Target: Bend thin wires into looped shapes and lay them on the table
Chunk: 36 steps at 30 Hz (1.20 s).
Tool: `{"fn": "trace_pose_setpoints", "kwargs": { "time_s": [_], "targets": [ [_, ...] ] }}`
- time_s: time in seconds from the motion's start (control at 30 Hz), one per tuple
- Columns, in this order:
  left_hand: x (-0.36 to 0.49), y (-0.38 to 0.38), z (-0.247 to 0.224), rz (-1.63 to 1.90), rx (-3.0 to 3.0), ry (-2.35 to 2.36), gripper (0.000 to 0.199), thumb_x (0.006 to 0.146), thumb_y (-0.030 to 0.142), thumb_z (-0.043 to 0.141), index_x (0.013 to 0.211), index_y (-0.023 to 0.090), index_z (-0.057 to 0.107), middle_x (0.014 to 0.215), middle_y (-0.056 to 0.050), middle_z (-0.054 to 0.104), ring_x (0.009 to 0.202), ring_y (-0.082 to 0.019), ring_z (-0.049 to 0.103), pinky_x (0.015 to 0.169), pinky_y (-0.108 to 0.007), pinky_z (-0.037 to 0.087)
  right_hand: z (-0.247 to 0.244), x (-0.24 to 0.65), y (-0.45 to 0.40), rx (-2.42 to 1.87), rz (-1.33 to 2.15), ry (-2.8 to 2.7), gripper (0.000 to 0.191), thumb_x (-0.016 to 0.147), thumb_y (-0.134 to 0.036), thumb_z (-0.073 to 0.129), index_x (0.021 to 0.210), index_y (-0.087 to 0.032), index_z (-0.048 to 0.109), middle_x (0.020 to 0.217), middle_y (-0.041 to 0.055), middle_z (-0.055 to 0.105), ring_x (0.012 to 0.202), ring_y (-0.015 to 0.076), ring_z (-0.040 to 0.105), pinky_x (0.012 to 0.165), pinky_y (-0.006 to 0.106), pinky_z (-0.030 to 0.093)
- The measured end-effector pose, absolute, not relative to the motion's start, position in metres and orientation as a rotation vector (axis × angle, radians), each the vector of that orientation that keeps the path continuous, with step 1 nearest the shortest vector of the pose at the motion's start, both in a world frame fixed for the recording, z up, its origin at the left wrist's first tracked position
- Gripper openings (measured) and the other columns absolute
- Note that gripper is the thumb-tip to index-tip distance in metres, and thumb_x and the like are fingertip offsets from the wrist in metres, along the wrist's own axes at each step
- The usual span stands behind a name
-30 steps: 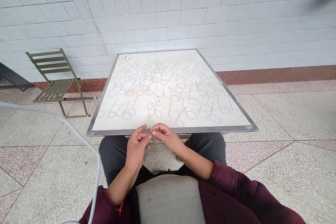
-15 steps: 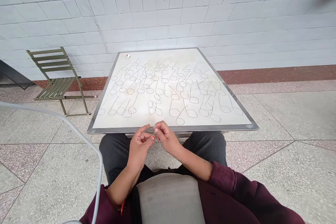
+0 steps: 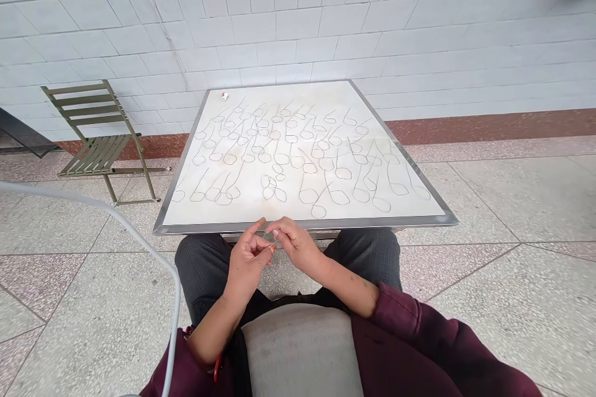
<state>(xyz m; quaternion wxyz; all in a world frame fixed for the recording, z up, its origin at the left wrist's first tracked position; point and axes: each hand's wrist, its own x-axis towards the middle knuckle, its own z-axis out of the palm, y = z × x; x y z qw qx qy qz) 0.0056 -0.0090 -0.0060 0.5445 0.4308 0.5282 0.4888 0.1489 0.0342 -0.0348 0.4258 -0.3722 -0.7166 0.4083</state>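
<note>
Between my two hands is a thin looped wire (image 3: 280, 253), held over my lap just in front of the table edge. My left hand (image 3: 248, 258) pinches it between thumb and fingertips, with the index finger stretched away toward the table. Thumb and forefinger of my right hand (image 3: 294, 244) are closed on the same wire, close to the left fingertips. Much of the wire is too fine to follow, and the fingers hide part of it. Several thin wires (image 3: 343, 198) with a round loop and a straight tail lie spread over the white tabletop (image 3: 223, 214).
A small red-and-white object (image 3: 225, 97) sits at the table's far left corner. Metal trim (image 3: 298, 227) borders the tabletop. To the left stands a slatted folding chair (image 3: 100, 146) by the tiled wall (image 3: 298, 25). A pale hose or cable (image 3: 175, 298) curves past my left arm.
My right hand has turned slightly and its fingertips point lower over the wire. The wire's loop has shifted between the hands. My view has tilted a little.
</note>
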Motion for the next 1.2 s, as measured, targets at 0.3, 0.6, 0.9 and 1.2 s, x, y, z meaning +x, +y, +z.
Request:
{"fn": "trace_pose_setpoints", "kwargs": {
  "time_s": [0.3, 0.6, 0.9, 1.2],
  "targets": [
    [0.005, -0.010, -0.005, 1.077, 1.099, 1.289, 0.064, 0.073, 0.019, 0.066, 0.135, 0.018, 0.049, 0.063, 0.005, 0.057, 0.053, -0.011, 0.051, 0.058, -0.025, 0.043, -0.035, 0.154, 0.039, -0.961, 1.039, -1.937, 0.018, 0.094, -0.021, 0.043, 0.098, -0.024, 0.060, 0.088, 0.0033, 0.061, 0.080, 0.0169, 0.054, 0.072, 0.030, 0.042],
    [0.008, -0.011, -0.011, 1.055, 1.112, 1.309, 0.066, 0.072, 0.016, 0.065, 0.136, 0.018, 0.049, 0.063, 0.005, 0.057, 0.054, -0.011, 0.052, 0.060, -0.025, 0.043, -0.039, 0.149, 0.034, -1.021, 0.802, -2.019, 0.016, 0.093, -0.017, 0.045, 0.092, -0.022, 0.059, 0.087, 0.0054, 0.062, 0.082, 0.0192, 0.055, 0.075, 0.033, 0.042],
    [0.004, -0.011, -0.011, 1.059, 1.044, 1.291, 0.072, 0.072, 0.019, 0.066, 0.140, 0.016, 0.042, 0.063, 0.005, 0.057, 0.054, -0.011, 0.052, 0.058, -0.025, 0.045, -0.037, 0.146, 0.036, -1.088, 1.088, -1.819, 0.012, 0.091, -0.023, 0.049, 0.090, -0.022, 0.061, 0.082, 0.0010, 0.063, 0.071, 0.0145, 0.054, 0.067, 0.028, 0.041],
    [0.004, -0.010, -0.015, 1.156, 1.021, 1.277, 0.065, 0.075, 0.019, 0.067, 0.136, 0.018, 0.046, 0.064, 0.005, 0.059, 0.057, -0.010, 0.054, 0.063, -0.024, 0.046, -0.032, 0.145, 0.036, -1.083, 1.182, -1.741, 0.014, 0.092, -0.029, 0.048, 0.093, -0.020, 0.059, 0.082, 0.0014, 0.061, 0.074, 0.0139, 0.054, 0.069, 0.027, 0.042]
  ]
}}
